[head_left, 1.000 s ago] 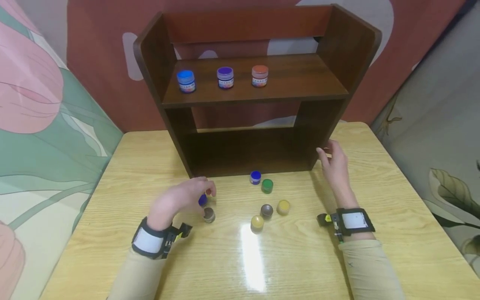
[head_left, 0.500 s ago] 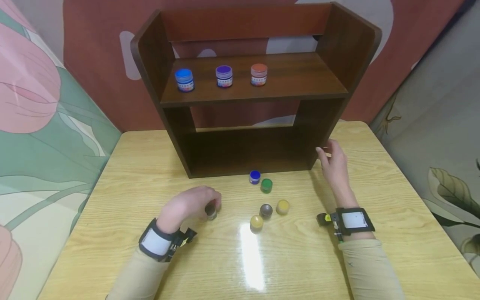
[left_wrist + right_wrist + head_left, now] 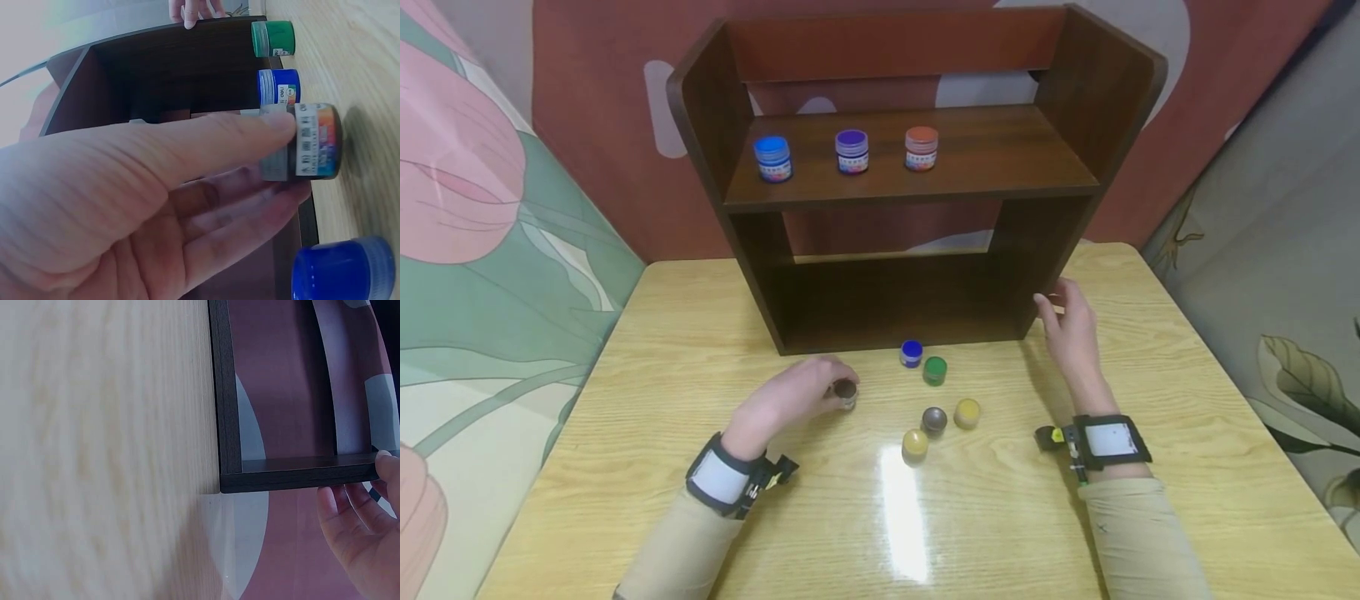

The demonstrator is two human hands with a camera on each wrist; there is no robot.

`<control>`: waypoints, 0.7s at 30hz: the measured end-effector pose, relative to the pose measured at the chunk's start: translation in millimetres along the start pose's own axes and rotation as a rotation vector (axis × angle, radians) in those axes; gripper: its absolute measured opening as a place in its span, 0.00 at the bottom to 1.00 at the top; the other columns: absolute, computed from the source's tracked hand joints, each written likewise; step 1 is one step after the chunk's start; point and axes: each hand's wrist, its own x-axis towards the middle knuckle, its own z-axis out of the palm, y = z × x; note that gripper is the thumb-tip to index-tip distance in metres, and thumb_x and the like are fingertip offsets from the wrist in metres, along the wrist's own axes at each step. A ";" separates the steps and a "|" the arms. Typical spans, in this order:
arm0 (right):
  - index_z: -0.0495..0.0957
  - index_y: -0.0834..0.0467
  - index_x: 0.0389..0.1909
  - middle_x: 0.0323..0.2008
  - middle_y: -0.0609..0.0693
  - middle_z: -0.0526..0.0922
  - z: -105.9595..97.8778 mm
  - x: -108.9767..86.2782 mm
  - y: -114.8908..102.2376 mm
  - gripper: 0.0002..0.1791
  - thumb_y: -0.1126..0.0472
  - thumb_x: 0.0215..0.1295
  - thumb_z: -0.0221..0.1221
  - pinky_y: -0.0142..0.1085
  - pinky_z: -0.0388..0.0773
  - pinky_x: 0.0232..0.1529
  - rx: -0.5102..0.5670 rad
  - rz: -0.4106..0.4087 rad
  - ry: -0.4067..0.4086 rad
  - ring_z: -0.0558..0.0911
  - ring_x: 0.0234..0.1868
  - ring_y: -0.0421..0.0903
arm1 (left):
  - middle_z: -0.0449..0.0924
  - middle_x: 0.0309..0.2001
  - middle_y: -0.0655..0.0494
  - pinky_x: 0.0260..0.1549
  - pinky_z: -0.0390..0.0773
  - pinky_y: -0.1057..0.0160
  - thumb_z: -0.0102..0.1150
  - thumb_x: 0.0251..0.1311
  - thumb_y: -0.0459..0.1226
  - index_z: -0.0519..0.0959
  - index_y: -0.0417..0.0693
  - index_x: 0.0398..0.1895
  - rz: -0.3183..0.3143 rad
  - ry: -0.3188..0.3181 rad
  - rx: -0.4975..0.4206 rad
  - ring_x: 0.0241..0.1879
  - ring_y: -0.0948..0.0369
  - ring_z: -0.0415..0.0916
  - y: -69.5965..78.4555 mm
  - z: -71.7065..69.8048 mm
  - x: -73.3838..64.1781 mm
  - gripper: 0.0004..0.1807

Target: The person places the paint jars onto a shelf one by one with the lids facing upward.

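The dark-topped paint jar [image 3: 846, 390] is pinched between the left hand [image 3: 792, 395]'s thumb and fingers, before the wooden shelf [image 3: 988, 154], whose side is held by the right hand [image 3: 1071, 335]'s. Picking up seems in hand; steady lifting is apparently called for.

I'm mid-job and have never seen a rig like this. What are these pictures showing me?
There's no machine here: a person works bare-handed. The wide picture is taken from the head, the two closer ones from the left and right wrists. The left hand grips a dark jar between thumb and fingers. The right hand appears to hold the side edge of the brown shelf. On the table are a green jar, a grey jar, a yellow jar, a second yellow jar and a blue jar; the left wrist picture shows another blue jar, not visible in the wide one. Three more jars stand on the upper board.
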 end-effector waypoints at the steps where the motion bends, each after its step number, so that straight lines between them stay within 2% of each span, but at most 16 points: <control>1: 0.69 0.68 0.61 0.57 0.67 0.77 0.0 0.1 0.0 0.21 0.58 0.76 0.52 0.56 0.81 0.54 -0.001 0.001 0.000 0.79 0.58 0.63 | 0.85 0.52 0.51 0.55 0.82 0.57 0.69 0.60 0.35 0.83 0.43 0.53 -0.004 0.003 -0.004 0.52 0.57 0.81 0.1 -0.2 0.3 0.18; 6: 0.68 0.68 0.62 0.57 0.67 0.77 0.0 0.4 0.4 0.22 0.57 0.77 0.51 0.56 0.81 0.54 -0.002 0.002 -0.004 0.79 0.58 0.63 | 0.82 0.55 0.49 0.54 0.82 0.58 0.67 0.62 0.36 0.82 0.44 0.56 -0.009 0.019 -0.026 0.53 0.56 0.81 -0.2 -1.1 0.7 0.19; 12: 0.69 0.68 0.62 0.56 0.66 0.78 -0.1 0.8 0.2 0.21 0.58 0.76 0.51 0.50 0.83 0.51 -0.006 -0.009 -0.001 0.80 0.57 0.61 | 0.79 0.53 0.50 0.43 0.83 0.65 0.65 0.62 0.35 0.81 0.47 0.58 -0.018 0.059 -0.075 0.43 0.59 0.79 -0.8 -3.0 1.2 0.20; 16: 0.69 0.67 0.62 0.56 0.65 0.78 0.1 1.1 0.5 0.21 0.58 0.76 0.52 0.34 0.85 0.48 -0.008 -0.013 0.002 0.81 0.56 0.61 | 0.76 0.54 0.51 0.39 0.80 0.68 0.62 0.63 0.36 0.80 0.50 0.61 -0.016 0.087 -0.107 0.41 0.59 0.78 -1.7 -3.9 3.2 0.22; 19: 0.69 0.67 0.61 0.56 0.66 0.78 0.3 1.2 1.3 0.21 0.58 0.76 0.52 0.19 0.79 0.44 0.003 -0.011 0.002 0.81 0.56 0.61 | 0.75 0.55 0.51 0.41 0.83 0.65 0.62 0.62 0.36 0.79 0.51 0.62 -0.003 0.113 -0.134 0.43 0.60 0.78 -1.8 -4.2 4.5 0.23; 21: 0.69 0.68 0.61 0.56 0.66 0.78 0.7 1.2 1.6 0.21 0.58 0.76 0.52 0.14 0.75 0.42 0.009 -0.011 0.003 0.81 0.56 0.61 | 0.76 0.55 0.52 0.44 0.83 0.64 0.62 0.61 0.37 0.79 0.52 0.61 0.009 0.135 -0.147 0.44 0.61 0.77 -1.6 -4.3 5.2 0.23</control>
